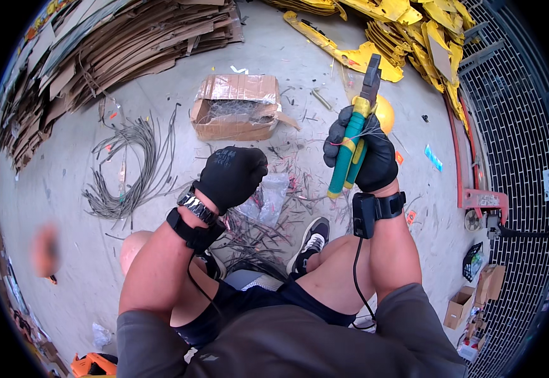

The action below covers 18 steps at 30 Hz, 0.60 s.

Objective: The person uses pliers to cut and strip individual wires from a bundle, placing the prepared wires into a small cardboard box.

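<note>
My right hand (378, 158), in a black work glove, holds a pair of combination pliers (350, 146) with green and yellow handles, jaws pointing up and away. Thin wire strands lie over the handles and fingers. My left hand (232, 177), also gloved in black, is curled into a fist at the centre left; a little red shows at its fingertips, and whether it grips a wire is hidden. Below the hands, cut cable pieces (260, 238) and a clear plastic bag (274, 196) lie on the floor between my shoes.
An opened cardboard box (234, 130) holds fine wire strands. Left of it lies a coil of grey cables (149, 175). Flattened cardboard (137, 42) is stacked at the upper left, yellow plastic panels (388, 42) at the upper right. A red metal frame (482, 199) stands by the slatted shutter (515, 118).
</note>
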### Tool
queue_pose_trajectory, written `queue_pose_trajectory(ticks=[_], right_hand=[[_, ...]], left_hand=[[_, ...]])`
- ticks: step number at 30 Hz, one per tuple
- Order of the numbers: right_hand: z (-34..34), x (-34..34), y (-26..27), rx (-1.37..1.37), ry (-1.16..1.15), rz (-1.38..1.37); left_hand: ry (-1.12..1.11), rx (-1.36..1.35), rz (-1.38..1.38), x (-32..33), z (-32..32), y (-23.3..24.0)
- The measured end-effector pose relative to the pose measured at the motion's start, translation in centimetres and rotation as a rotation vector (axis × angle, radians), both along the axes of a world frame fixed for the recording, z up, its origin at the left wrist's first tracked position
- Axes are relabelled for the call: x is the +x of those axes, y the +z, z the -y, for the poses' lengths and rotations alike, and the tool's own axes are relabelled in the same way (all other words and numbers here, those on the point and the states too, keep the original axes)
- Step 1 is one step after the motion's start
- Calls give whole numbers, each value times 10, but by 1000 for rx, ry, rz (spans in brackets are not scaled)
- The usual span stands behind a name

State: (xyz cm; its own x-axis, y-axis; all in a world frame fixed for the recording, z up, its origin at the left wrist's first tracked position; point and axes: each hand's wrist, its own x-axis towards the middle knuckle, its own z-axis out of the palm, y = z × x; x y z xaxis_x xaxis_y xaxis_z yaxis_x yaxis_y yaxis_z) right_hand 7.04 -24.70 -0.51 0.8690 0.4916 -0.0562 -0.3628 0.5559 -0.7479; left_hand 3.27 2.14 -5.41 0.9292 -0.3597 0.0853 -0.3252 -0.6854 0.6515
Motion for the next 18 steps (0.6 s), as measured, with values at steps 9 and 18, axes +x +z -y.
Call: queue_pose_trajectory(ticks=[9,18], right_hand=[[-3,-8,0,199,78,53],[-8,-9,-3,234,118,56]], left_hand=[[-12,39,6,1,-2,0],[-212,-685,-248,3,12,43]])
